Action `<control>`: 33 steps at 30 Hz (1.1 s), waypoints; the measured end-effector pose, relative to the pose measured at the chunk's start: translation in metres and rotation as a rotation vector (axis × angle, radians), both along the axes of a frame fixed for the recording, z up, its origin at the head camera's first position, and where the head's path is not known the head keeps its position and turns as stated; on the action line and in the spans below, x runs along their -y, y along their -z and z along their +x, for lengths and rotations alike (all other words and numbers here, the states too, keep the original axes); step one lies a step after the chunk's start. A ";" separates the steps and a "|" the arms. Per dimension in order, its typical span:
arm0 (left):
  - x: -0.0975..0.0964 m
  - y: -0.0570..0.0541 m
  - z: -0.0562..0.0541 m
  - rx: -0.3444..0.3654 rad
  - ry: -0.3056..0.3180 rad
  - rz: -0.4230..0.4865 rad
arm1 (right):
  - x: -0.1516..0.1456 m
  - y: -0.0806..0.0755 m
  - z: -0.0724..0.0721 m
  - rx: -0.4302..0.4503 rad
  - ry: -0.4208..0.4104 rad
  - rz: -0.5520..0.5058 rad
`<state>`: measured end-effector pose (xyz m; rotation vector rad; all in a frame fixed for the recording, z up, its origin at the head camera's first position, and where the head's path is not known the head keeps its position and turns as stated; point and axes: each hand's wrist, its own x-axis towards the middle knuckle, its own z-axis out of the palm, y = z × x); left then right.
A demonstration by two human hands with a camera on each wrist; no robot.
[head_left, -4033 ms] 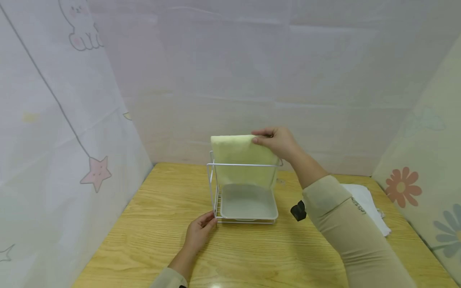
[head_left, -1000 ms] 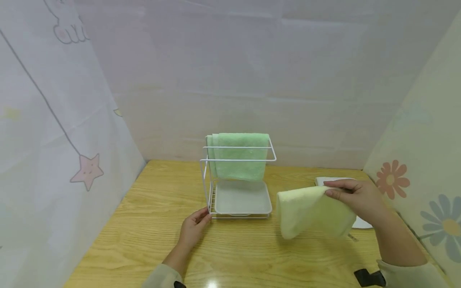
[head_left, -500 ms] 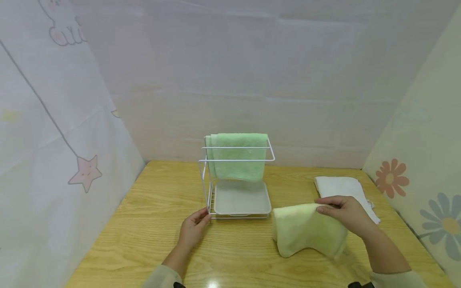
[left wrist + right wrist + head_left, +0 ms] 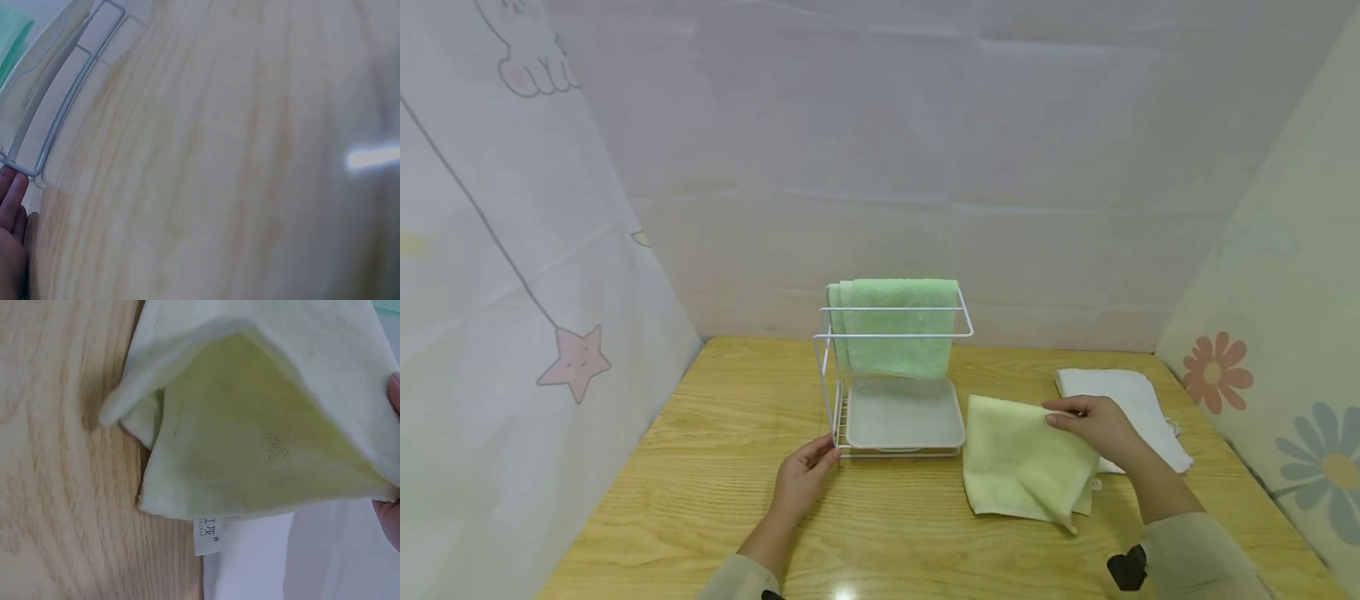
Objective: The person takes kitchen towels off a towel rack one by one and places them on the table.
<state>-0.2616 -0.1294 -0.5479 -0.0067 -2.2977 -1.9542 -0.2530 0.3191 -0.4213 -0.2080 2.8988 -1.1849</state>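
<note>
My right hand (image 4: 1097,429) pinches the top edge of a folded pale yellow towel (image 4: 1018,454), which spreads down toward the tabletop right of the rack. In the right wrist view the towel (image 4: 231,444) gapes between its layers, and a small white label (image 4: 207,537) sticks out of its edge. My left hand (image 4: 802,479) grips the lower front left corner of a white wire rack (image 4: 895,336) between thumb and fingers. A mint green towel (image 4: 898,354) hangs over the rack's rear bar. In its base sits a pale tray (image 4: 906,417).
A folded white towel (image 4: 1120,392) lies at the back right, partly behind my right hand. The wooden table (image 4: 715,433) meets printed fabric walls at the back and both sides.
Earlier the yellow towel was at the rack; my right hand has carried it right and down, then swung it left to lie flatter by the tray. The left hand has stayed on the rack.
</note>
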 end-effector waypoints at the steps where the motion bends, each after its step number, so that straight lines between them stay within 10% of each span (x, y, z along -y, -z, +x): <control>1: 0.000 0.000 0.000 0.001 0.000 -0.003 | 0.000 0.002 -0.004 0.001 0.000 0.009; 14: -0.005 -0.043 0.024 -0.002 0.010 -0.028 | 0.003 0.035 -0.047 0.045 -0.001 0.061; 26: -0.001 -0.006 0.005 0.001 -0.004 -0.026 | 0.010 0.053 -0.063 0.055 0.037 0.087; 33: -0.003 -0.015 0.009 -0.013 -0.005 -0.010 | 0.011 0.052 -0.062 0.073 0.033 0.044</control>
